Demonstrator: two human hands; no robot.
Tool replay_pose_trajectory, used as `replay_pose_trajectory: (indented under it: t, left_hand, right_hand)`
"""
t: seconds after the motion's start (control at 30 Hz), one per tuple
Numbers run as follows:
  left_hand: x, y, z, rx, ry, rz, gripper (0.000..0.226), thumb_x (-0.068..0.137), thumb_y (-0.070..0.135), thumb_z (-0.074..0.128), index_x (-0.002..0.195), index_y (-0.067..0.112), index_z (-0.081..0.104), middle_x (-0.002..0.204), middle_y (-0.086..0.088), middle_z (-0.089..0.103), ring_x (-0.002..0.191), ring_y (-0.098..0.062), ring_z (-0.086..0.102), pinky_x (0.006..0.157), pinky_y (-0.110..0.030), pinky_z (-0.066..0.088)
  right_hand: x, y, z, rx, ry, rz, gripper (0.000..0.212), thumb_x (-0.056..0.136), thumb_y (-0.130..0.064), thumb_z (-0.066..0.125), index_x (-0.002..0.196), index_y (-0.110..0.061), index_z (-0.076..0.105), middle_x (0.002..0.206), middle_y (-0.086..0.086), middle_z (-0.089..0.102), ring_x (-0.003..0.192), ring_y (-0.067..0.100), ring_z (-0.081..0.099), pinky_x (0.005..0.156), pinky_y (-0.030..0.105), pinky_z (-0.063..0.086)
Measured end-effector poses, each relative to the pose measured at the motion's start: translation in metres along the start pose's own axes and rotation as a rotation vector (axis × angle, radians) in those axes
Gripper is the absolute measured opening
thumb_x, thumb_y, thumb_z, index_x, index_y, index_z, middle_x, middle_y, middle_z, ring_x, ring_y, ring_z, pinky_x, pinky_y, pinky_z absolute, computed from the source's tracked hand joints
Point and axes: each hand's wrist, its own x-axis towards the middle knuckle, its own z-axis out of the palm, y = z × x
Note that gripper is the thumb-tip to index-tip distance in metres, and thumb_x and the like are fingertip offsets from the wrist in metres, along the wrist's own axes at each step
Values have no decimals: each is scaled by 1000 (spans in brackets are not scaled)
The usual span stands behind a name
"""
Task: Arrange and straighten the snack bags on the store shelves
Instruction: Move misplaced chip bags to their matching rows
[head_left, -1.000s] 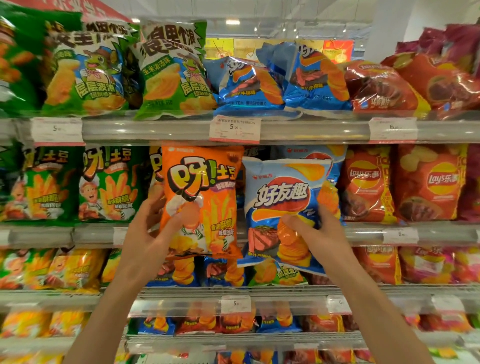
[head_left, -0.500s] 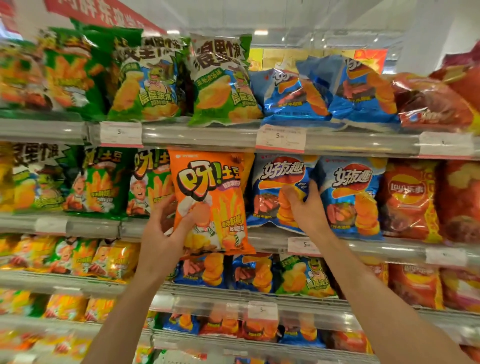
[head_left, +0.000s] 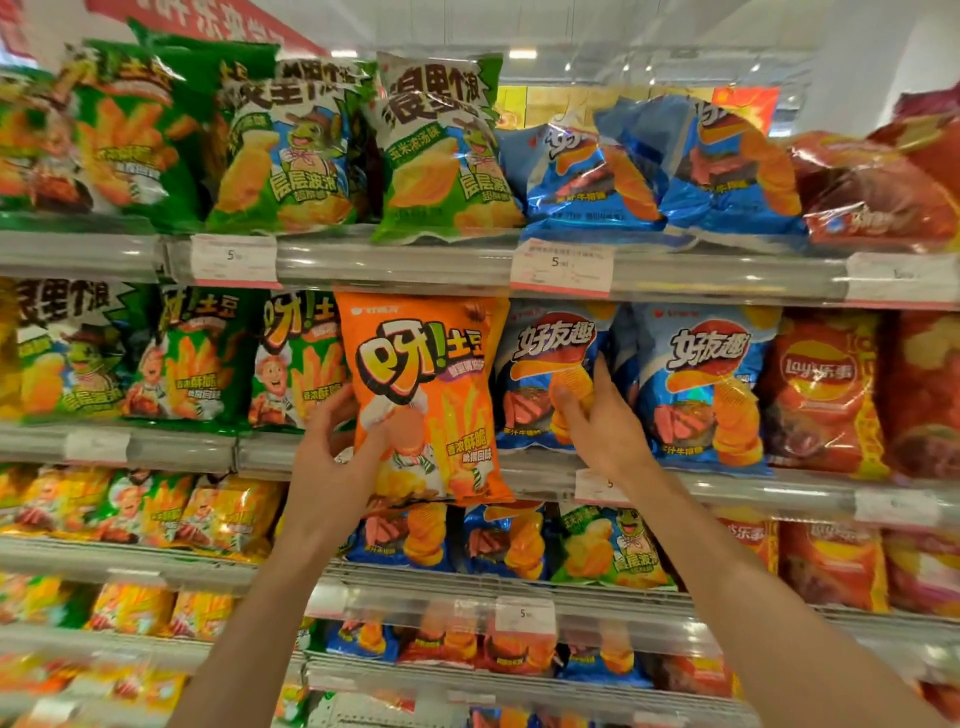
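Observation:
My left hand (head_left: 337, 457) grips an orange snack bag (head_left: 426, 384) by its lower left edge and holds it upright in front of the second shelf (head_left: 727, 491). My right hand (head_left: 597, 421) grips a blue chip bag (head_left: 545, 374) that stands on that shelf just right of the orange bag, thumb on its front and fingers at its right edge. A second blue bag (head_left: 701, 384) of the same kind stands beside it.
Green bags (head_left: 202, 353) fill the second shelf on the left, red bags (head_left: 826, 395) on the right. The top shelf (head_left: 415, 265) carries green, blue and red bags with price tags (head_left: 561, 270) on its rail. Lower shelves hold yellow, blue and red bags.
My right hand has carried the blue bag up from in front of the shelves and stood it on the second shelf. The left hand keeps hold of the orange bag. The view shifted right.

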Motion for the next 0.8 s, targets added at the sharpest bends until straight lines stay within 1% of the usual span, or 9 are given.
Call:
replay_pose_trajectory:
  t: [0.07, 0.1, 0.2, 0.27, 0.4, 0.5, 0.63, 0.73, 0.8]
  left_hand:
    - [0, -1, 3, 2, -4, 7, 49, 93, 38, 68, 138, 37, 48, 117, 30, 56, 106, 9, 56, 76, -19, 47]
    - [-1, -1, 5, -2, -8, 8, 48, 94, 38, 67, 138, 37, 49, 117, 28, 58, 106, 9, 57, 77, -19, 47]
    - [-6, -1, 10, -13, -23, 1, 35, 97, 33, 63, 125, 49, 49, 113, 30, 57, 98, 23, 57, 77, -14, 45]
    - [-9, 0, 12, -45, -18, -10, 35, 97, 31, 63, 118, 55, 48, 114, 29, 60, 101, 18, 60, 78, -14, 47]
    - [-17, -8, 8, -81, 5, -24, 37, 94, 33, 68, 120, 55, 54, 118, 13, 71, 111, -7, 68, 85, -25, 54]
    - [-28, -10, 4, -100, 39, -42, 45, 86, 41, 77, 123, 53, 55, 123, 9, 70, 117, -13, 67, 91, -31, 56]
    - [-49, -14, 0, -125, 101, -94, 49, 80, 42, 79, 124, 46, 59, 116, 9, 74, 109, -13, 71, 87, -34, 58]
    - [-67, -21, -10, -107, 154, -127, 46, 74, 48, 82, 114, 56, 62, 118, 8, 74, 110, -15, 71, 85, -40, 58]
    - [-80, -28, -23, -86, 196, -166, 59, 67, 54, 78, 123, 49, 60, 124, 5, 72, 115, -19, 69, 90, -45, 58]
  right_hand:
    - [-2, 5, -1, -5, -33, 12, 89, 98, -65, 42, 163, -21, 0, 97, 9, 69, 97, 27, 68, 94, 50, 54]
    - [-5, 4, -4, 15, -62, 28, 90, 99, -61, 47, 163, -20, -1, 94, 4, 69, 97, 25, 68, 95, 49, 54]
    - [-14, -1, -19, 111, -161, 45, 92, 96, -48, 64, 163, -16, 8, 126, -6, 61, 118, 14, 57, 97, 21, 44]
    - [-26, -6, -30, 152, -153, -2, 76, 97, -35, 67, 159, -14, 26, 122, -11, 51, 113, 4, 45, 86, 8, 34]
    - [-49, 9, -36, 237, -27, -42, 57, 96, -35, 67, 146, -16, 48, 132, -7, 49, 120, 5, 46, 102, 24, 42]
    - [-67, 23, -33, 316, 43, 1, 39, 96, -36, 67, 131, -20, 59, 124, -6, 57, 111, 6, 58, 96, 32, 52]
    - [-89, 35, -16, 439, -79, 56, 12, 98, -27, 66, 110, -23, 67, 102, -5, 71, 95, 7, 67, 90, 33, 55]
    - [-99, 40, 7, 475, -171, 66, 9, 97, -25, 66, 105, -23, 69, 99, -2, 73, 94, 18, 69, 89, 35, 56]
    - [-107, 38, 22, 481, -217, 62, 10, 96, -27, 67, 105, -24, 70, 98, -3, 74, 92, 17, 70, 87, 35, 57]
